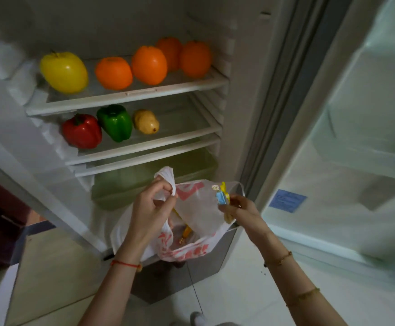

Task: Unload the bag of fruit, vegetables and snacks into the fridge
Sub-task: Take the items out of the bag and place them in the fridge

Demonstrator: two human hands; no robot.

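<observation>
nearest, the left hand [153, 209] pinches a handle of the plastic bag [187, 231] to keep its mouth open, while the right hand [237, 209] is clamped on a blue-and-yellow snack packet [222, 196] at the rim. lift it straight up so it clears the film, then place it on a free shelf. what looks like one more yellow packet is left inside. beyond, the fridge [130, 164] holds two peppers and one potato [146, 121]; higher up, four oranges and one yellow apple [63, 71].
</observation>
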